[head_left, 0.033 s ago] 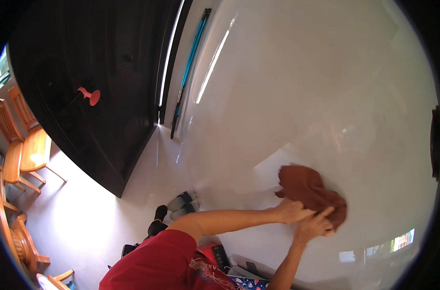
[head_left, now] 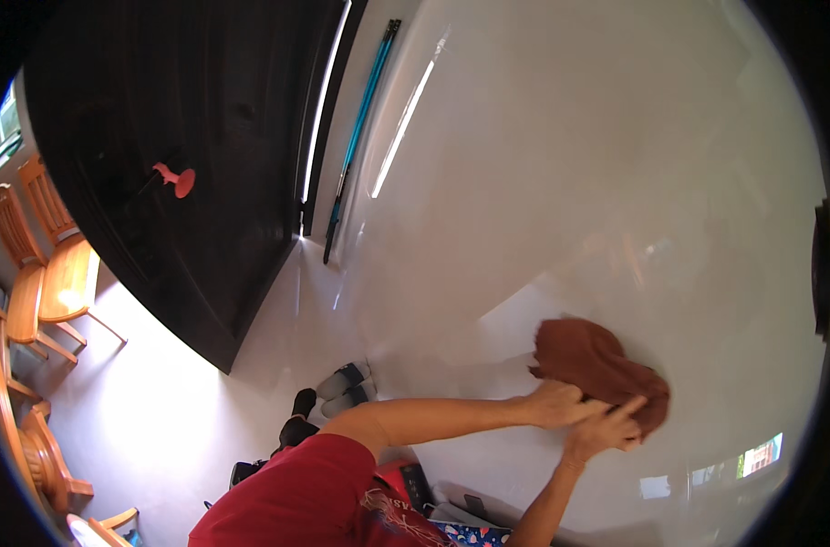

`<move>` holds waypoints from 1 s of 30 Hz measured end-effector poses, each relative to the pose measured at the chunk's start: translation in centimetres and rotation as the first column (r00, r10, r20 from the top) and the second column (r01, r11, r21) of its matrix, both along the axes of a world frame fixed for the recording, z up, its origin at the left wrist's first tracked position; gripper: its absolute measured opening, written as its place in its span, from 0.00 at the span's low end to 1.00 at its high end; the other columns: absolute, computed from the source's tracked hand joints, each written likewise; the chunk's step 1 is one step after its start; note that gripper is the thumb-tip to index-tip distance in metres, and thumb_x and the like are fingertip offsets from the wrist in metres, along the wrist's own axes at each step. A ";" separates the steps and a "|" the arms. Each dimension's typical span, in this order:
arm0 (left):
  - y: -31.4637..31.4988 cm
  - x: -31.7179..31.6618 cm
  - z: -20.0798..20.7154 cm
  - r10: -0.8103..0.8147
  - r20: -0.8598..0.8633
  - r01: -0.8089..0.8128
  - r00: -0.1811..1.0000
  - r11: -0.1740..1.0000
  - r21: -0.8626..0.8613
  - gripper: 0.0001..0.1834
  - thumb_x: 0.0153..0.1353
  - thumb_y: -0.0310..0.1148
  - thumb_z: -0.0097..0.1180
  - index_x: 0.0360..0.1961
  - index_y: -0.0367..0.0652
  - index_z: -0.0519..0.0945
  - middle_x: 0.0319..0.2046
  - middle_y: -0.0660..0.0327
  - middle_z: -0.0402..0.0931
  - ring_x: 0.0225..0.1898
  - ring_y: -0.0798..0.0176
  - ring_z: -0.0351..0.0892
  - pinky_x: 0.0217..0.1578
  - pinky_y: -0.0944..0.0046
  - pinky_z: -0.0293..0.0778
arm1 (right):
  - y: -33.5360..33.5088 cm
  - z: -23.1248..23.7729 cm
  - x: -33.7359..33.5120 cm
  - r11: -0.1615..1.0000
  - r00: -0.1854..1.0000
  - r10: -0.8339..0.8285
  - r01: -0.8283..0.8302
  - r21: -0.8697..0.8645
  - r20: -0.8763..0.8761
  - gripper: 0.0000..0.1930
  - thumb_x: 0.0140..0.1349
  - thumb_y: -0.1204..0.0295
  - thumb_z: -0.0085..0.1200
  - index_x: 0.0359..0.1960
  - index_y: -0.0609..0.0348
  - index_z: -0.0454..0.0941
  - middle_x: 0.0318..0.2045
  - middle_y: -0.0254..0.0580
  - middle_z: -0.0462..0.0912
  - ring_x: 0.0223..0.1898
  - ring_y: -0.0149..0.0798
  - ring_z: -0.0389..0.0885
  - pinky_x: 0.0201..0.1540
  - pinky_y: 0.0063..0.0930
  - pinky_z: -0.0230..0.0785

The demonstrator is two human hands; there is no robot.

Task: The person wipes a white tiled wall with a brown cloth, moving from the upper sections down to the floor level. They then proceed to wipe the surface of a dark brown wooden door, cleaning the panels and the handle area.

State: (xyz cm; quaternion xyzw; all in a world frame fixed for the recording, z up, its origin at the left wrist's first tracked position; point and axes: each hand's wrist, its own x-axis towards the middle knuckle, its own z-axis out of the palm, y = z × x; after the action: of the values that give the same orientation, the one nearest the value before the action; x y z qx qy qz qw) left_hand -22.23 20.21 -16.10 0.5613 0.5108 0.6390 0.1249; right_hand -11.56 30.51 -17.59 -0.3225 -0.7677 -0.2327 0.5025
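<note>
cloth [head_left: 588,354]: brown and soft-looking, full of folds and bumps. laid against the shiny white wall [head_left: 543,164], with both hands at the low edge.

left hand [head_left: 554,404]: touching the low edge of the cloth, at the end of a bare arm [head_left: 451,415] reaching over from the left. bent at some fingers. can't tell if pinching the cloth or only pushing on it.

right hand [head_left: 606,428]: at the low right part of the cloth, just beside the left hand, with some fingers spread on top. can't tell if gripping or only pressing.

sleeve [head_left: 287,492]: red, down and to the left of the cloth.

slippers [head_left: 342,378]: gray, a pair, on the floor [head_left: 160,392] to the left of the cloth.

poles [head_left: 360,114]: long, thin, blue and black. standing close together, well up and to the left of the cloth.

door [head_left: 178,82]: big and dark, far up and to the left of the cloth.

knob [head_left: 185,183]: pinky red, round at one end. stuck out from the door, far left of the cloth and higher.

chairs [head_left: 68,276]: wooden, orange-brown, farthest left of the cloth.
</note>
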 end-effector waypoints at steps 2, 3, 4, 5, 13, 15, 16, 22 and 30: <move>-0.9 1.9 3.3 -0.188 0.065 0.183 0.980 0.980 0.078 0.26 0.61 0.50 0.48 0.47 0.37 0.74 0.39 0.49 0.77 0.39 0.54 0.75 0.38 0.58 0.69 | -2.0 3.6 0.6 0.980 0.924 0.133 -0.176 -0.089 -0.358 0.33 0.64 0.55 0.43 0.67 0.56 0.51 0.38 0.51 0.69 0.45 0.49 0.63 0.56 0.49 0.44; -1.9 2.3 5.2 -0.326 0.116 0.323 0.938 0.945 0.044 0.28 0.62 0.52 0.47 0.48 0.35 0.74 0.38 0.48 0.76 0.38 0.53 0.74 0.37 0.59 0.68 | -1.8 4.2 1.1 0.954 0.878 0.182 -0.267 -0.137 -0.443 0.30 0.65 0.54 0.41 0.65 0.55 0.56 0.45 0.53 0.70 0.51 0.50 0.64 0.57 0.52 0.45; -2.4 2.8 6.0 -0.397 0.127 0.389 0.909 0.918 0.084 0.29 0.62 0.52 0.47 0.48 0.34 0.73 0.37 0.48 0.76 0.38 0.54 0.74 0.37 0.59 0.68 | -1.7 4.5 1.1 0.919 0.821 0.234 -0.362 -0.157 -0.520 0.29 0.65 0.54 0.41 0.65 0.55 0.56 0.45 0.52 0.70 0.51 0.50 0.64 0.57 0.52 0.46; -2.9 2.9 6.8 -0.451 0.131 0.436 0.883 0.891 0.128 0.29 0.62 0.53 0.46 0.48 0.33 0.73 0.37 0.48 0.76 0.37 0.54 0.74 0.36 0.59 0.67 | -2.2 5.2 0.3 0.894 0.787 0.274 -0.420 -0.156 -0.552 0.29 0.65 0.54 0.41 0.64 0.54 0.56 0.45 0.52 0.70 0.51 0.50 0.64 0.56 0.52 0.46; -13.0 -6.7 2.7 0.479 -0.229 -0.420 0.847 0.868 0.263 0.30 0.56 0.38 0.58 0.59 0.40 0.66 0.60 0.44 0.57 0.62 0.45 0.57 0.58 0.56 0.60 | -1.1 11.2 -7.2 0.994 0.958 -0.104 0.106 -0.008 -0.268 0.27 0.65 0.55 0.41 0.63 0.52 0.59 0.48 0.50 0.70 0.50 0.50 0.66 0.54 0.55 0.50; -20.5 -10.2 3.2 0.730 -0.221 -0.658 0.647 0.681 0.323 0.30 0.54 0.31 0.58 0.59 0.41 0.65 0.61 0.45 0.56 0.62 0.45 0.57 0.59 0.52 0.59 | -0.7 13.5 -9.5 0.926 0.922 -0.354 0.369 0.083 -0.156 0.26 0.65 0.56 0.41 0.63 0.51 0.60 0.48 0.50 0.71 0.50 0.49 0.67 0.54 0.55 0.51; -23.9 -11.6 2.7 0.848 -0.028 -0.773 0.529 0.495 0.396 0.25 0.55 0.29 0.57 0.55 0.41 0.67 0.57 0.49 0.61 0.58 0.50 0.63 0.54 0.54 0.64 | -0.7 14.6 -10.7 0.887 0.894 -0.433 0.445 0.123 -0.115 0.26 0.65 0.56 0.41 0.63 0.50 0.60 0.48 0.50 0.71 0.50 0.49 0.67 0.54 0.55 0.51; -40.0 -18.0 -0.2 0.272 0.960 -0.976 0.065 0.218 0.005 0.26 0.55 0.56 0.55 0.43 0.47 0.66 0.36 0.61 0.67 0.37 0.61 0.71 0.35 0.60 0.68 | -2.2 19.1 -18.8 0.792 0.834 -0.551 0.533 0.299 -0.027 0.24 0.65 0.57 0.41 0.62 0.48 0.63 0.50 0.48 0.71 0.50 0.49 0.69 0.52 0.57 0.54; -46.3 -22.3 2.4 0.382 0.924 -0.994 0.000 0.100 -0.042 0.39 0.62 0.62 0.41 0.61 0.39 0.60 0.56 0.53 0.65 0.50 0.54 0.70 0.52 0.52 0.61 | -7.4 20.7 -29.8 0.823 0.986 -0.130 0.165 0.544 -0.102 0.16 0.59 0.67 0.45 0.49 0.45 0.74 0.47 0.48 0.73 0.43 0.49 0.72 0.51 0.58 0.58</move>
State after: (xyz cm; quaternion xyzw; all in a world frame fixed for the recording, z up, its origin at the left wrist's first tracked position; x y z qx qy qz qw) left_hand -44.54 -26.12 -13.74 -0.1740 0.3446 0.8818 -0.2710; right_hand -41.33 23.16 3.16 -0.2297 -0.6253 -0.4719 0.5775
